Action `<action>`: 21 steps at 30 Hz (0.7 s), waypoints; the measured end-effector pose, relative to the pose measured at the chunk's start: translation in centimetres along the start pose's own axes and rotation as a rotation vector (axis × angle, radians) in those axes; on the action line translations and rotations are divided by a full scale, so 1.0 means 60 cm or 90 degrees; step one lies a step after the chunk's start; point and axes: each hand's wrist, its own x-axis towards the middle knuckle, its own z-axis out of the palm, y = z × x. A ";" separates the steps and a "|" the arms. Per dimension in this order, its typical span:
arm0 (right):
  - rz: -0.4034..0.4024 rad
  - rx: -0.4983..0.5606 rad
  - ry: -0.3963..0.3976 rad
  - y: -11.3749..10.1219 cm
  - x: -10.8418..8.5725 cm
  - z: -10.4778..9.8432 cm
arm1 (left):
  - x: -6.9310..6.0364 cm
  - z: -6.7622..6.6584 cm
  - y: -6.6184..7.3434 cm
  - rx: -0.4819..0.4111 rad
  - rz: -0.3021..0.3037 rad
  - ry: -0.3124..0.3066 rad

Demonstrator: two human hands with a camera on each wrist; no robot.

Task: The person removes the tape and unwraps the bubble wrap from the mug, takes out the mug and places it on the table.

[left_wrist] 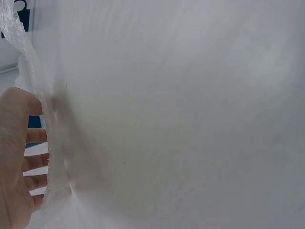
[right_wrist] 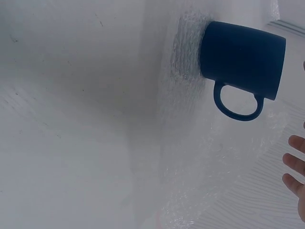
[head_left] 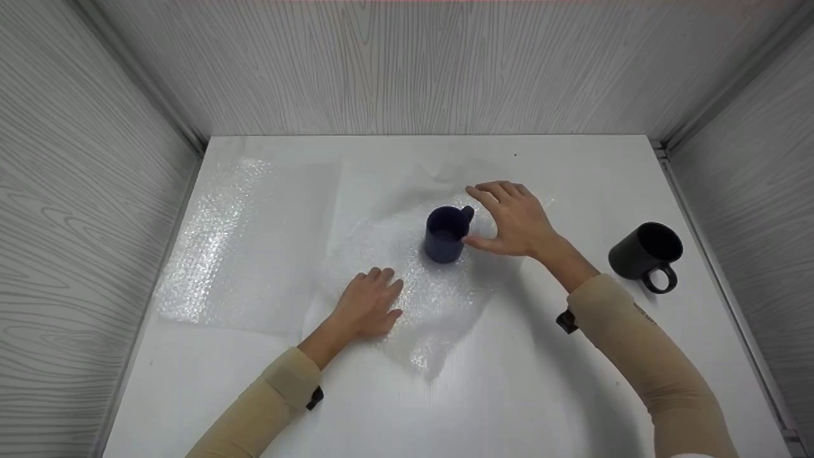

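A dark blue mug (head_left: pixel 444 240) stands upright on a sheet of bubble wrap (head_left: pixel 439 305) in the middle of the table. Its handle points up and right in the head view; the right wrist view shows the mug (right_wrist: pixel 242 58) from the side. My right hand (head_left: pixel 515 216) hovers just right of the mug, thumb and fingers spread, holding nothing. In the right wrist view its fingertips (right_wrist: pixel 294 163) are apart from the mug. My left hand (head_left: pixel 370 304) rests on the lower left part of the sheet. Its spread fingers (left_wrist: pixel 35 163) touch the wrap in the left wrist view.
A second bubble wrap sheet (head_left: pixel 254 242) lies flat on the left of the white table (head_left: pixel 509 394). At the right stands a black mug (head_left: pixel 645 254), its handle toward the front. Wood-grained panels (head_left: pixel 407 70) enclose the back and sides.
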 end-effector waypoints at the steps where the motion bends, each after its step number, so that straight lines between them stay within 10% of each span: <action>1: -0.003 -0.002 -0.001 -0.002 0.000 0.000 | 0.000 0.000 0.000 0.000 0.000 0.001; 21: -0.077 -0.080 -0.038 -0.017 0.018 0.045 | 0.000 0.004 -0.001 0.006 -0.002 0.008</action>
